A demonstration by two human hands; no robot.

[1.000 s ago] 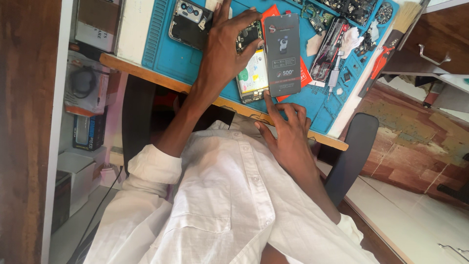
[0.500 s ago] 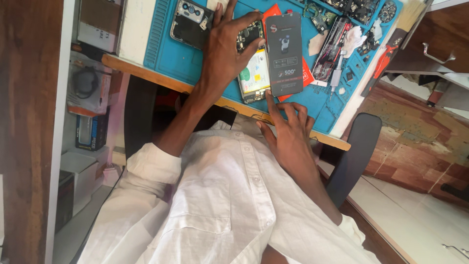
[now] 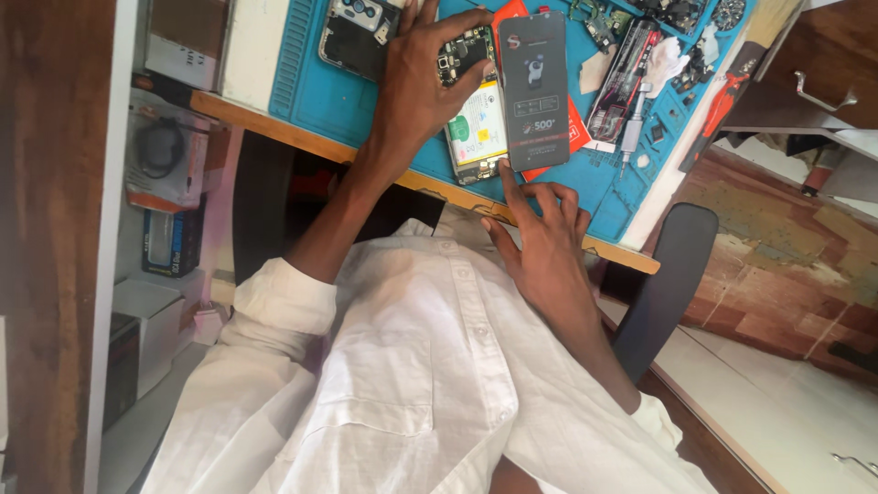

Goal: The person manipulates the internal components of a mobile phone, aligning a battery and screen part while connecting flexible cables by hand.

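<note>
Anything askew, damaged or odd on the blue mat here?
The phone under the left hand lies open, back off, battery and circuit board bare. A dark screen panel lies loose beside it, the right hand fingering its lower edge. Small parts and tools lie scattered across the mat. No spill shows.

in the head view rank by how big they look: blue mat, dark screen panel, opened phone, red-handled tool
1. blue mat
2. dark screen panel
3. opened phone, partly under the left hand, so unsure against the panel
4. red-handled tool
</note>
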